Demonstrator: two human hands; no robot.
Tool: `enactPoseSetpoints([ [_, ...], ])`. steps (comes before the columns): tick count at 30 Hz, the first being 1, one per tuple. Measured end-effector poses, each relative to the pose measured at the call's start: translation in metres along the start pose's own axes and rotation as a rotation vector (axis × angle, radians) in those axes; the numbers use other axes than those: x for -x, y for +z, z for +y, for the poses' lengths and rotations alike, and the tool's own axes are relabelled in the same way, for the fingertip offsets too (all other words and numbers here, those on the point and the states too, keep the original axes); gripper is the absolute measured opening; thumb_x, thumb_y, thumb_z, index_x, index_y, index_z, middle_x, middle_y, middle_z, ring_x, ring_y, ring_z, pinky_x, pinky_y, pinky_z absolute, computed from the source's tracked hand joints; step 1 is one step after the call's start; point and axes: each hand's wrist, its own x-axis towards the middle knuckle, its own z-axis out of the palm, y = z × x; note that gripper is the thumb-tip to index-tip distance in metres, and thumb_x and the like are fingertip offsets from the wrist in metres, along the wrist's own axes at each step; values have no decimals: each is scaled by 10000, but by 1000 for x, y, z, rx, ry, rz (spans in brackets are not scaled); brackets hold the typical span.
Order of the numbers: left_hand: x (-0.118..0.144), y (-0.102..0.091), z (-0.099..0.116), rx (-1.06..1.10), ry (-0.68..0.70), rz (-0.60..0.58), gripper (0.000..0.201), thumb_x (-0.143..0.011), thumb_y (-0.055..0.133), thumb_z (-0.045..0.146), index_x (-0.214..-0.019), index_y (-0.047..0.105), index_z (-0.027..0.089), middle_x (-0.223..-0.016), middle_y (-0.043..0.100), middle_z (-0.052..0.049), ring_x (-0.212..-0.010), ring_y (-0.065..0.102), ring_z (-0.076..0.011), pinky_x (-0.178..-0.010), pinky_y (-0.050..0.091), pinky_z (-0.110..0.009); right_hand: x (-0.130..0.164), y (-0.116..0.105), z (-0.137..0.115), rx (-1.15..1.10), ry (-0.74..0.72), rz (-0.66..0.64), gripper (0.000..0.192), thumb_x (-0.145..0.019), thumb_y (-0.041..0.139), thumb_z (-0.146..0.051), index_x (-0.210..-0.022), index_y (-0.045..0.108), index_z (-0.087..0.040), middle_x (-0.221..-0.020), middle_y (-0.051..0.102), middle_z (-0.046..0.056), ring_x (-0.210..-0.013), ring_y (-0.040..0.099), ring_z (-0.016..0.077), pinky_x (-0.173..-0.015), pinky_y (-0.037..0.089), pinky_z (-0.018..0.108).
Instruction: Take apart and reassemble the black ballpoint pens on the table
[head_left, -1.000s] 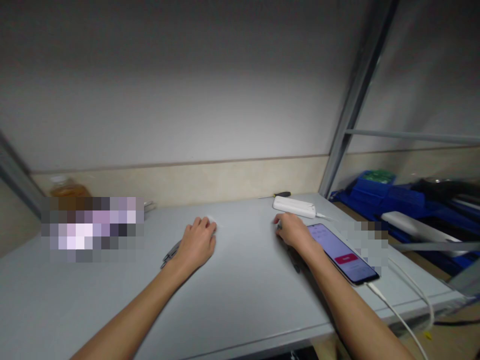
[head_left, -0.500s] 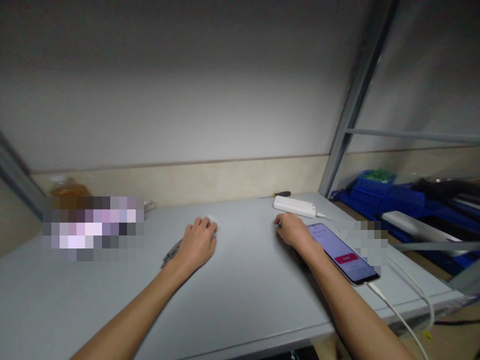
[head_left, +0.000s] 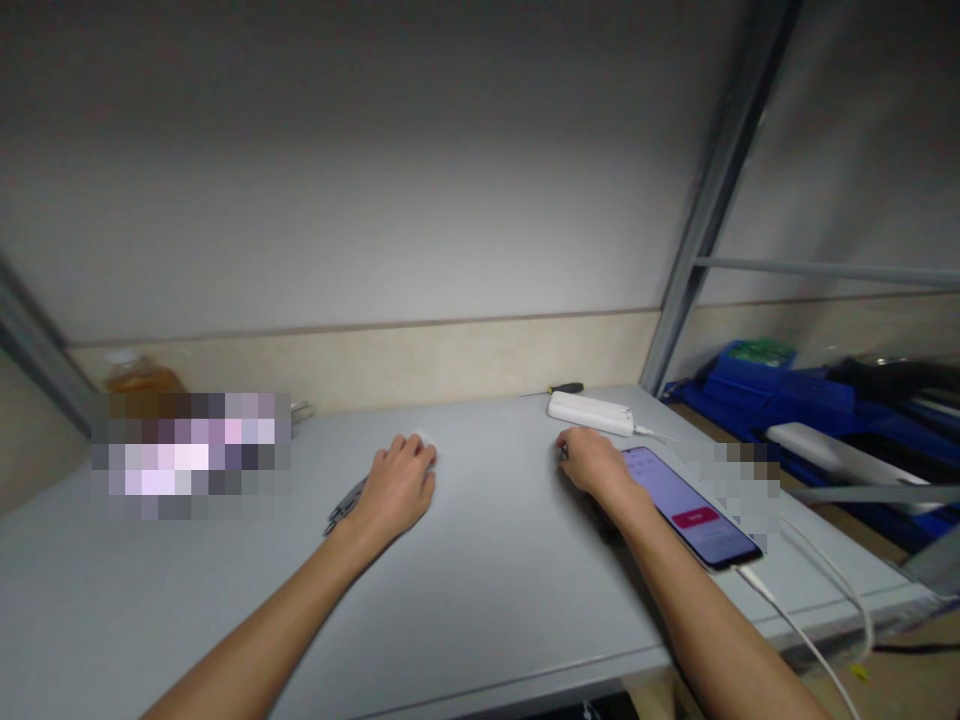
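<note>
My left hand [head_left: 401, 485] rests on the grey tabletop [head_left: 480, 580] with its fingers curled down. A small white piece [head_left: 424, 438] shows just past those fingertips; what lies under them is hidden. Several slim grey metal pieces [head_left: 345, 508] lie beside the left wrist, partly covered by it. My right hand [head_left: 592, 460] is closed near the phone, its fingers pinched round a small dark, shiny thing [head_left: 564, 453] too covered to name. The phone [head_left: 686, 505], screen lit with a red button, lies just right of the right wrist, with a white cable plugged in.
A white power strip or adapter [head_left: 590, 412] with a cable lies behind my right hand, and a screwdriver [head_left: 566, 388] sits by the wall. A bottle of amber liquid [head_left: 142, 380] and a blurred-out patch are at left. Metal frame posts [head_left: 694, 240] and blue bins [head_left: 750, 375] stand at right.
The whole view has shifted very slightly. Both hands keep nearly the same place and closed shape.
</note>
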Motion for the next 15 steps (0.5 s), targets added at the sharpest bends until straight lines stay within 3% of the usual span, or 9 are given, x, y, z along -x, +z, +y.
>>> enactPoseSetpoints([
  [10, 0, 1, -1, -36, 1, 25, 221, -851, 404, 213, -954, 595, 176, -1007, 571, -103, -976, 483, -254, -772, 400, -373, 0, 1, 1, -7, -14, 3, 355, -740, 586, -148, -1093, 620, -165, -1128, 603, 171, -1019, 583, 294, -757, 442, 342],
  [15, 1, -3, 0, -140, -85, 21, 243, -843, 392, 201, -992, 580, 156, -1030, 563, -127, -993, 471, -271, -769, 401, -390, 2, -1, -2, -20, -16, 11, 338, -745, 568, -170, -1076, 631, -184, -1129, 610, 154, -1026, 578, 297, -761, 443, 354],
])
